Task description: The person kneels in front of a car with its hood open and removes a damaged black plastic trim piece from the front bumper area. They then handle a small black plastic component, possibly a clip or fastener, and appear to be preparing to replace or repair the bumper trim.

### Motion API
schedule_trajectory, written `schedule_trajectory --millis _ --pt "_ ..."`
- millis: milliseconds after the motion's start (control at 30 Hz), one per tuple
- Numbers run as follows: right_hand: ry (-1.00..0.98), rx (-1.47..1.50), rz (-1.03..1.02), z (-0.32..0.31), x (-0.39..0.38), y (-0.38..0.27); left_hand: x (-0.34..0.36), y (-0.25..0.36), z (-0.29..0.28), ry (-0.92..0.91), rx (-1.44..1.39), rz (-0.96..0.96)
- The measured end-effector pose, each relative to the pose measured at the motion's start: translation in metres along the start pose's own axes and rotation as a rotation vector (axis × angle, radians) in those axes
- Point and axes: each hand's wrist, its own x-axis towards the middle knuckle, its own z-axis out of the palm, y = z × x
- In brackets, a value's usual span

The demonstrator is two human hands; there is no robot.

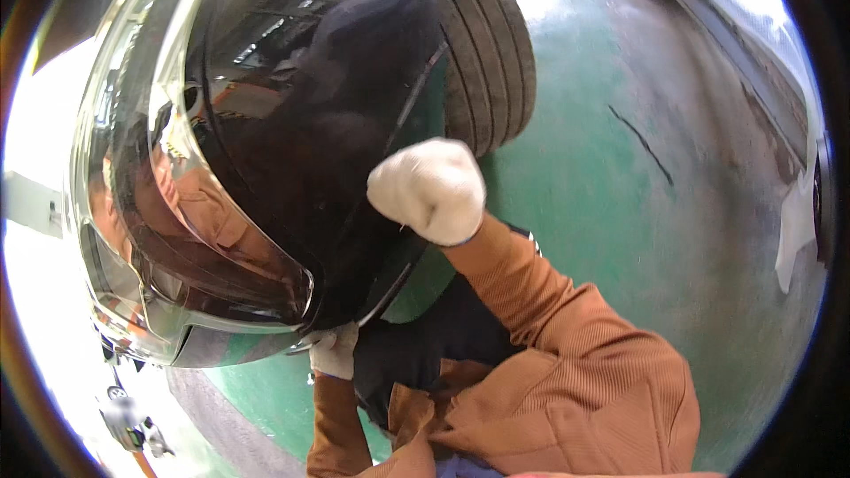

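The left hand (335,350), gloved, touches the black car's (345,115) edge; its fingers are hidden, grip unclear. The headlight (235,212) lies at its eleven o'clock, long axis eleven-to-five. The farther right hand (429,190) is fisted, contents unseen. At its one o'clock, the tire (487,53) is cut off.

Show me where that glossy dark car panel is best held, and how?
Probably by the edge facing the tyre, coming from the person's right with fingers curled around it. The panel's broad face looks smooth and bulging, offering little to grip, while that edge is narrow.
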Motion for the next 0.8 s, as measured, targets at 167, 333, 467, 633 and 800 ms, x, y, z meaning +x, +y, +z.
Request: schedule_trajectory --millis 167,333,467,633,800 --pt "0.113 0.056 -0.198 -0.021 -0.007 -0.028 -0.015 0.002 0.04 0.034 -0.087 0.008" --pt "0.15 0.024 -0.107 -0.01 0.027 -0.034 -0.025 0.01 0.02 0.034 -0.002 -0.027" --pt "-0.156 0.039 -0.326 -0.016 0.037 -0.084 -0.023 0.008 0.046 0.101 0.058 -0.018" --pt "0.287 -0.095 -0.088 -0.009 0.053 -0.038 -0.021 0.009 0.027 0.049 0.068 0.033" --pt "-0.066 0.05 -0.355 -0.012 0.048 -0.126 -0.036 0.008 0.029 0.063 -0.127 -0.03"
